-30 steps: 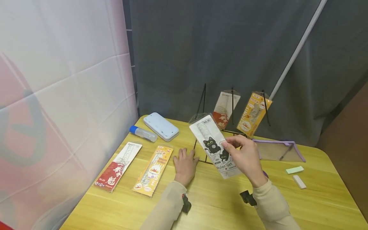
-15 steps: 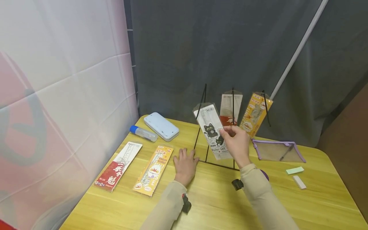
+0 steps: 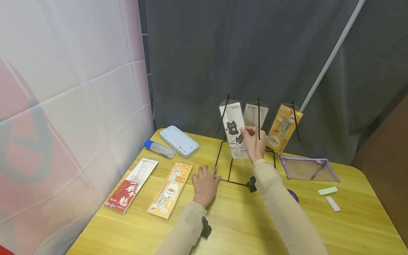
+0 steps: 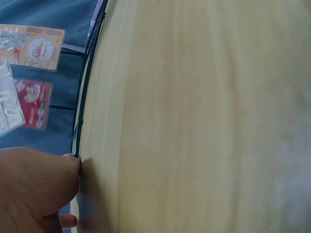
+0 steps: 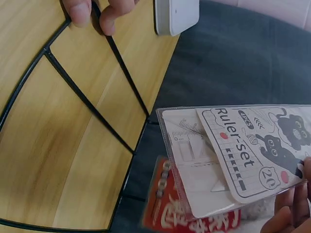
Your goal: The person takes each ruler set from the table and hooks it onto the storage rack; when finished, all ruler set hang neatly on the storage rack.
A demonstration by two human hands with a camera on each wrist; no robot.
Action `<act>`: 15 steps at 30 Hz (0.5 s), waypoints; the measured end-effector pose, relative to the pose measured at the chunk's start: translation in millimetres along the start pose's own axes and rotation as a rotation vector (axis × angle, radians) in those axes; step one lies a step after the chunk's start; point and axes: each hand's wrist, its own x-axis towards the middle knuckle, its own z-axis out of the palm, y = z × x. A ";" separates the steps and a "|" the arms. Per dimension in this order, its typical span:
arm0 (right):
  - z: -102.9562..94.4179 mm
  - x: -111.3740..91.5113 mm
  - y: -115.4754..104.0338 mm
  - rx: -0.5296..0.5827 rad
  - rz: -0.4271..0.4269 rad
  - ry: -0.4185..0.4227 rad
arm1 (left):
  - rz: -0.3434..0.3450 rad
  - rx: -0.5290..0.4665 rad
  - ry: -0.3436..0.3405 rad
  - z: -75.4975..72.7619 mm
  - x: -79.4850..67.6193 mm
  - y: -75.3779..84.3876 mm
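Observation:
My right hand (image 3: 256,144) pinches the right edge of a clear-sleeved ruler set (image 3: 232,115) printed with black cats. The pack hangs upright, its top at the left prong (image 3: 224,112) of a black wire display rack (image 3: 236,182); whether the prong passes through the hole cannot be told. Up close, the right wrist view shows the ruler set (image 5: 233,155) near fingers (image 5: 286,216). My left hand (image 3: 205,186) lies on the table with spread fingers, touching the rack's base wire. A red-and-white ruler pack (image 3: 252,112) and an orange duck ruler pack (image 3: 283,127) hang on the other prongs.
On the left lie another red-and-white ruler pack (image 3: 131,186), an orange duck pack (image 3: 170,190), a blue-capped tube (image 3: 159,148) and a light blue case (image 3: 179,141). A purple-edged pouch (image 3: 299,168), green block (image 3: 327,191) and white block (image 3: 333,204) lie right.
My right hand has moved the cat ruler set forward and up to the left prong, turning it more upright. The left hand has stayed in place on the base wire.

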 end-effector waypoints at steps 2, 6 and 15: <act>3.0 3.3 0.8 -0.006 0.013 -0.008 | 0.002 0.004 0.000 -0.1 -0.9 -1.0; 11.9 9.2 0.6 -0.057 0.047 -0.049 | 0.000 0.016 0.011 -0.7 -1.0 -2.8; 26.6 26.7 1.0 -0.156 0.142 -0.086 | 0.008 0.015 0.018 0.7 -2.5 0.0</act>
